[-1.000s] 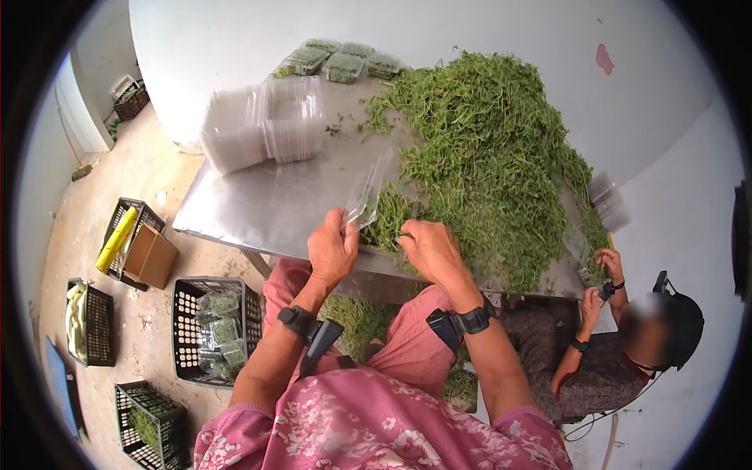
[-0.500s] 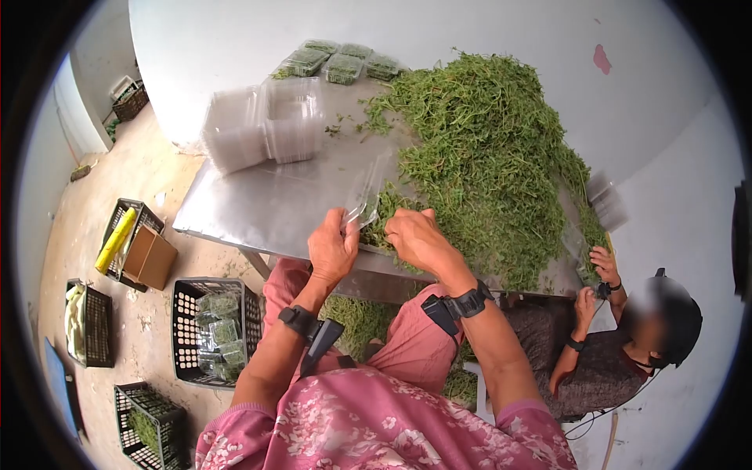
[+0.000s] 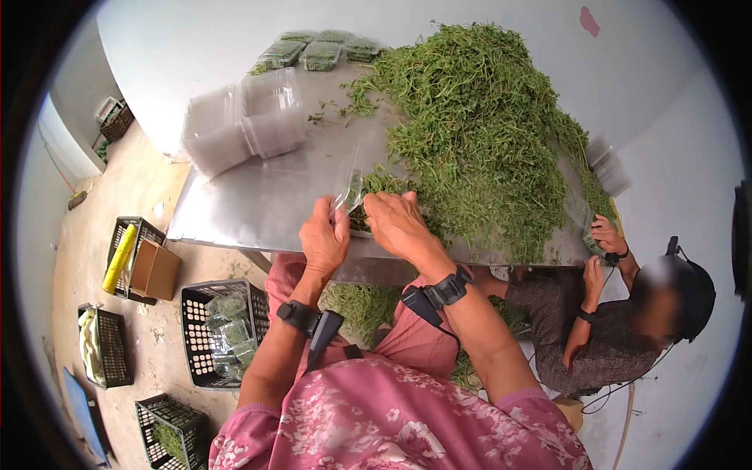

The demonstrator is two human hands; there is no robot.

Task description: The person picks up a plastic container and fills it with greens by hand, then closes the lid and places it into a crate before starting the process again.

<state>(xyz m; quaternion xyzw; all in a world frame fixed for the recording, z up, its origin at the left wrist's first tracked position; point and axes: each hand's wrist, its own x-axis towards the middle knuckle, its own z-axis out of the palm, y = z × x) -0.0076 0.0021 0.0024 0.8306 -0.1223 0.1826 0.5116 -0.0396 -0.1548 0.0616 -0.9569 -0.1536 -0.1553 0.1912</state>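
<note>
My left hand (image 3: 325, 239) pinches the edge of a clear plastic box (image 3: 350, 188) near the front edge of the metal table. Fingers curled down, my right hand (image 3: 398, 223) is at the box's right side, over green stems; what its fingertips hold is hidden. Some greens (image 3: 384, 182) lie in and behind the box. A large heap of leafy greens (image 3: 478, 141) rises to the right and behind my hands.
Stacked clear boxes (image 3: 272, 113) stand on the table (image 3: 235, 207) at the left. Filled boxes (image 3: 321, 55) sit at the back. Crates (image 3: 190, 313) are on the floor at the left. A co-worker (image 3: 611, 337) sits at the right, hands at the table edge.
The view has shifted slightly. Both my hands remain at the box, the right one still curled beside it. The co-worker's hands are still at the table edge.
</note>
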